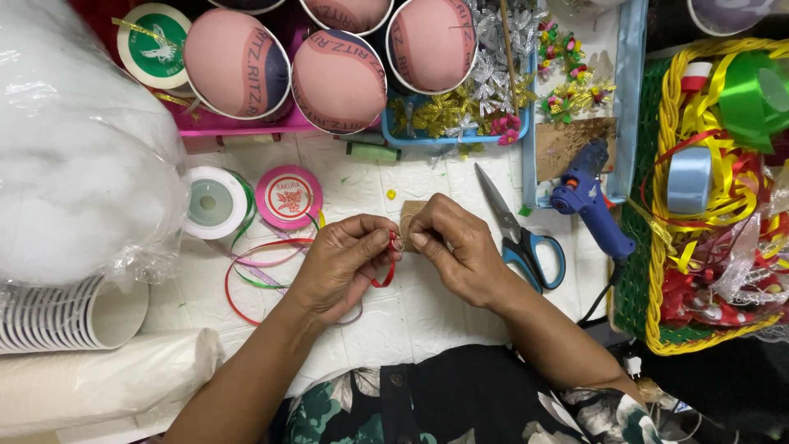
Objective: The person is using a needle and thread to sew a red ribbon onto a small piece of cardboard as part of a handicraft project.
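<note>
At the far left a clear bag of white stuffing [70, 156] bulges over a stack of paper cups [74, 316] lying on its side. Above, pink-domed cups [237, 63] stand in a row at the top edge of the white table [411, 312]. Next come two ribbon spools, a white one [215, 202] and just beside it a pink one [288, 196], with thin red, green and lilac strands [255, 275] looping loosely below them. In the middle the left hand [341, 263] pinches a short piece of red ribbon [387, 267] between thumb and forefinger, the ribbon curling down under the fingers. The right hand [460, 251] meets it fingertip to fingertip, thumb and forefinger closed on the same ribbon at its top end, right by a small brown card [408, 215] lying behind the fingers. Right of the hands lie scissors [518, 238] with blue handles, blades shut. Further right a blue glue gun [588, 197] rests on the edge of a pale blue tray [629, 99]. At the far right a yellow and green basket [657, 329] holds tangled ribbons.
</note>
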